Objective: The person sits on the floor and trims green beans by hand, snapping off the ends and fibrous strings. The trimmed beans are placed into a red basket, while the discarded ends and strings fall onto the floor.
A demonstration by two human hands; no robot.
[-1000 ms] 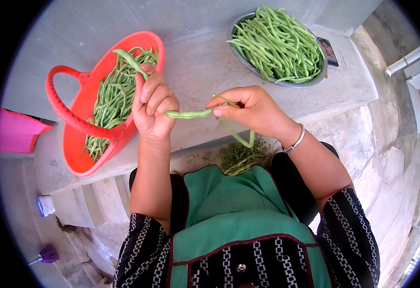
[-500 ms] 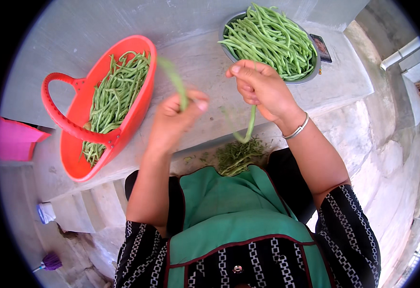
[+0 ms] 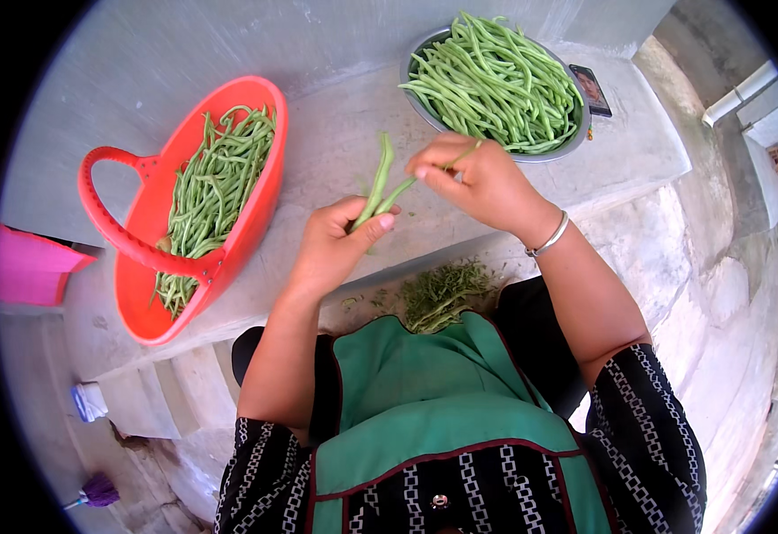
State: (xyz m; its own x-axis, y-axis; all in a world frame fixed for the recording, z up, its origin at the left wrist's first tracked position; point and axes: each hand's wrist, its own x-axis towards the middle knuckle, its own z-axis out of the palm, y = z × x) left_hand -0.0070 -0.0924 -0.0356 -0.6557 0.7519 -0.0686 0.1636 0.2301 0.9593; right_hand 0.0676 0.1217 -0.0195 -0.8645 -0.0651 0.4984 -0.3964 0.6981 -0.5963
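Note:
My left hand point(image 3: 331, 245) is closed on a green bean point(image 3: 379, 169), which sticks up past the thumb. A second green bean point(image 3: 396, 193) stretches from the left fingertips up to my right hand point(image 3: 482, 187), whose fingers are pinched round it. Its far end pokes out above the right fingers. Whether the two lengths are parts of one bean, I cannot tell. Just beyond the right hand stands a grey metal bowl point(image 3: 419, 105) heaped with green beans point(image 3: 495, 84). To the left, a red plastic basket point(image 3: 260, 205) with handles holds more green beans point(image 3: 220, 178).
Everything stands on a concrete ledge point(image 3: 335, 116). A phone point(image 3: 591, 91) lies beside the bowl. Below the ledge, bean trimmings point(image 3: 442, 294) are piled near my knees. A pink box-like thing point(image 3: 37, 267) and a purple mop head point(image 3: 100, 489) are at the far left.
The bean hanging from my right hand now stretches between both hands. My right hand has turned palm down and lowered slightly. My left hand's bean, blurred before, is now steady.

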